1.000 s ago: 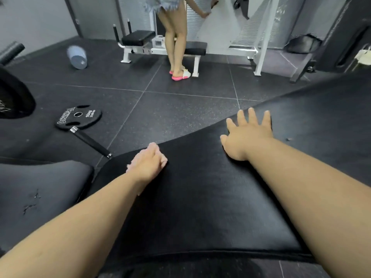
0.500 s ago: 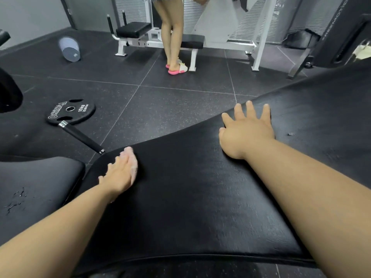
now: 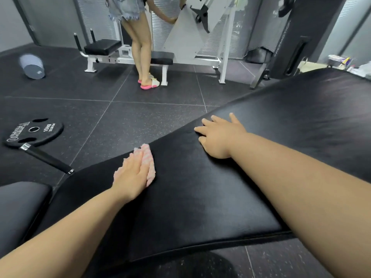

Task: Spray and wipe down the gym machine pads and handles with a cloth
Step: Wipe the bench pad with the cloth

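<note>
The big black pad (image 3: 200, 207) fills most of your view. It slopes up toward your right, and it is the thing you are cleaning. A smaller pad (image 3: 20, 209) sits just beside it on your left, and I think it will need a wipe too.

Your right hand (image 3: 220, 137) lies flat on the far part of the big pad. The fingers are straight and spread, and it holds nothing. I think it is there to hold you steady while you lean over and reach.

Your left hand (image 3: 131, 177) is flat too, near the far left edge of the big pad. The fingers are straight and close together, and they press down on the cloth (image 3: 148, 157). A flat hand pushes the whole cloth onto the pad, so it rubs a wide patch in one go.

The cloth is pink and white. It lies between your palm and the pad, and it peeks out past your fingertips and along the right side of your hand.

You are in the wiping step. I see no spray bottle here.

On the floor to your left lie a weight plate (image 3: 34, 130) and a short bar (image 3: 46, 158), well away from your hands.
</note>
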Demonstrator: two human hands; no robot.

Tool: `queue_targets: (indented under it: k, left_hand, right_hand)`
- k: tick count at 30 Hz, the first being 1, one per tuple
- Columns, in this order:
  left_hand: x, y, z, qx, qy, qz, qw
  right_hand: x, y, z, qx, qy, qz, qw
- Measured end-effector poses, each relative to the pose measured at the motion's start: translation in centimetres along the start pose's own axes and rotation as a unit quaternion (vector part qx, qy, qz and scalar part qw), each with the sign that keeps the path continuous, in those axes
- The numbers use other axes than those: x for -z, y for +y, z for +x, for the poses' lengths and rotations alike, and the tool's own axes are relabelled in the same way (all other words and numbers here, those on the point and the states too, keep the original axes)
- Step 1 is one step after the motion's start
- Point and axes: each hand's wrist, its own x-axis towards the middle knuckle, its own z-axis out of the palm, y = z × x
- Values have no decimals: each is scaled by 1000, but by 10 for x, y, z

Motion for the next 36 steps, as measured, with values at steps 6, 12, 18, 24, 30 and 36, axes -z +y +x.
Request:
queue_targets:
  k: [6, 12, 18, 24, 30, 36]
  left_hand:
    - [-35, 146, -35, -148, -31, 104, 983]
    - [-19, 75, -62, -222, -51, 28, 973]
    - [13, -95, -71, 162, 9, 15, 987]
    - [-11, 37, -93, 2, 39, 54, 998]
    - [-19, 98, -160, -290, -62, 69, 953]
    - [-22, 83, -77, -56, -1, 52, 997]
  right_hand:
    - [5, 29, -13, -83, 144, 110, 980]
    - [-2, 23, -20, -72, 122, 81, 987]
    - [-6, -9, -23, -73, 35, 18, 997]
    - [-1, -7, -26, -41, 18, 20, 999]
    - [14, 41, -48, -41, 33, 38, 998]
    - [16, 86, -82, -87, 74, 12, 993]
